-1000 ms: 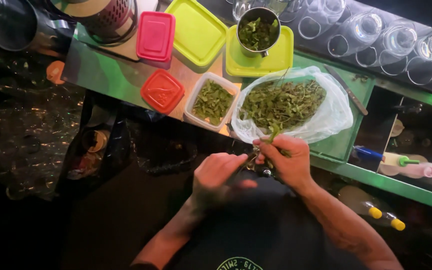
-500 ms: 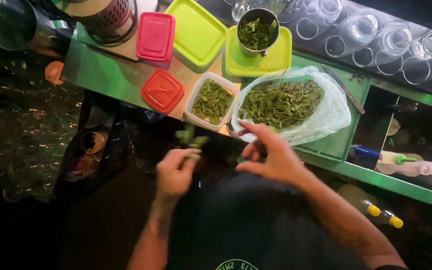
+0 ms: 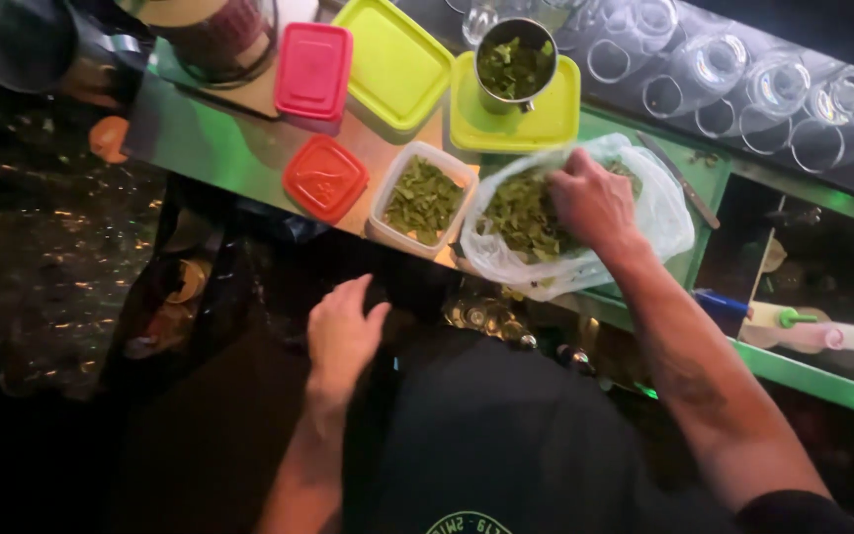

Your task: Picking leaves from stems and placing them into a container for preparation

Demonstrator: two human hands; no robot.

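Inside the clear plastic bag (image 3: 669,213), right hand (image 3: 593,201) fingers curled into green leaves (image 3: 521,213); left hand (image 3: 343,331) loosely spread, empty.

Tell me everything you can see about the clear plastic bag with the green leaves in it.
The plastic bag is thin, see-through and crumpled, its mouth spread wide open. It lies on the counter near the front edge, beside a white tub of leaves. Green leaves fill it, and the right hand reaches inside, resting on them.

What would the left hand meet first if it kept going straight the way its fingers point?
Probably the counter edge, then the open tub of green leaves. The left hand points up-frame, fingers spread; its depth below the counter is unclear.
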